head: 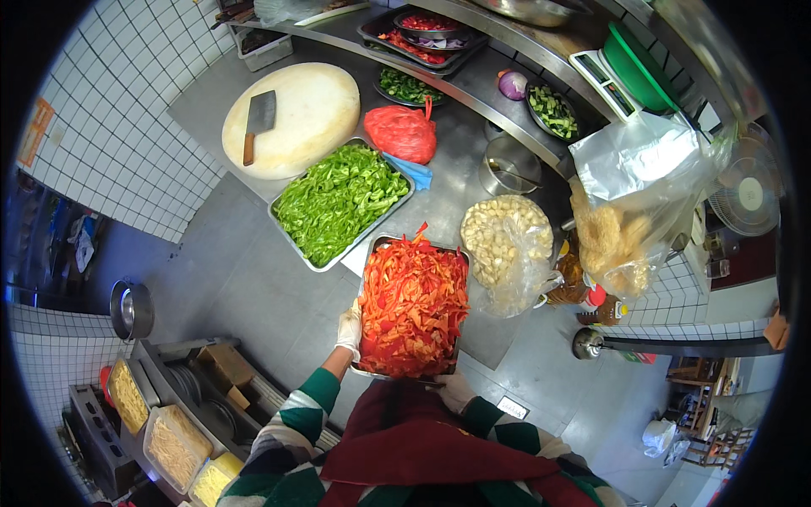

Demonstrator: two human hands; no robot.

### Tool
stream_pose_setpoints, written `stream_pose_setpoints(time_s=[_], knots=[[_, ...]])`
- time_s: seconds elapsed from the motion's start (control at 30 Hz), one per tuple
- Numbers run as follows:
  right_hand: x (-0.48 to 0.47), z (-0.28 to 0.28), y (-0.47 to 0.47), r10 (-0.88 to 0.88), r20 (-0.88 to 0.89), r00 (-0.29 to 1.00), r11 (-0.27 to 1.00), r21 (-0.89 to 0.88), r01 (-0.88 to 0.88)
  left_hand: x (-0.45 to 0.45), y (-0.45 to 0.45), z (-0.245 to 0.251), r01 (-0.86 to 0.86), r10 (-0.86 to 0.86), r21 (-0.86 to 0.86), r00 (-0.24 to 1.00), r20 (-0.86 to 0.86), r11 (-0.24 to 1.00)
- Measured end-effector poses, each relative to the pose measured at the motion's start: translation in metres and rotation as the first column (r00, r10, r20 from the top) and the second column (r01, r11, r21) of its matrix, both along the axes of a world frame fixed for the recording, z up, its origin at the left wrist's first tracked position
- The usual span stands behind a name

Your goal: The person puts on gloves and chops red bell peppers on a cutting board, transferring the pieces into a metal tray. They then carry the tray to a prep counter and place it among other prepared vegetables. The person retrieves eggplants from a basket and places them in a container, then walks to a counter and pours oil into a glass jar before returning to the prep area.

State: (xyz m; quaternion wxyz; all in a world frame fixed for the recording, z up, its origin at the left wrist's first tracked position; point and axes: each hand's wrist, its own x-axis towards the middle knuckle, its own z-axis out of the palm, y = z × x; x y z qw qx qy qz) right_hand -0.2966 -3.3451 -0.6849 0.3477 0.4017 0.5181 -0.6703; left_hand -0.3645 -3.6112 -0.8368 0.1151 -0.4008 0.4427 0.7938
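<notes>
A metal tray heaped with sliced red peppers (415,304) is held in front of my body, its far end by the counter edge. Gloved in white, my left hand (350,329) grips the tray's left side. My right hand (455,391), gloved too, holds the near edge low on the right, its fingers partly hidden under the tray. Beyond it to the left, a metal tray of sliced green peppers (339,203) lies on the counter. A cleaver (260,120) rests on a round cutting board (317,114). Right of the red peppers is a plastic bag of peeled garlic cloves (504,237).
A red plastic bag (402,134), a steel pot (510,166) and a bag of fried food (611,244) stand along the steel counter. Oil bottles (570,279) are at right. A shelf edge (494,117) overhangs the back. Food containers (177,447) sit at lower left.
</notes>
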Motion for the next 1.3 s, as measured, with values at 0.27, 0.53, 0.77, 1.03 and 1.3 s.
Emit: stream_pose_setpoints(time_s=[0.27,0.53,0.77,1.03,1.3], knots=[[-0.005,0.031,0.029,0.141,0.026,0.99,0.989,0.035,-0.141,0.033,0.007,0.091,-0.104,0.106,-0.022,0.984,0.144,0.994],[-0.081,0.061,-0.008,0.172,-0.12,0.978,0.981,-0.072,-0.181,-0.008,-0.042,0.133,-0.147,0.189,-0.26,0.971,0.146,0.954],[-0.166,0.06,-0.087,0.196,-0.343,0.919,0.955,-0.145,-0.258,-0.096,-0.121,0.136,-0.335,0.335,-0.007,0.942,0.021,0.942],[-0.249,0.044,-0.207,0.058,-0.323,0.944,0.991,-0.095,-0.094,-0.203,-0.236,0.076,-0.135,0.141,0.063,0.985,-0.098,0.989],[-0.312,0.016,-0.27,0.041,-0.344,0.938,0.996,-0.055,-0.064,-0.272,-0.309,0.072,0.054,0.031,0.259,0.948,-0.315,0.964]])
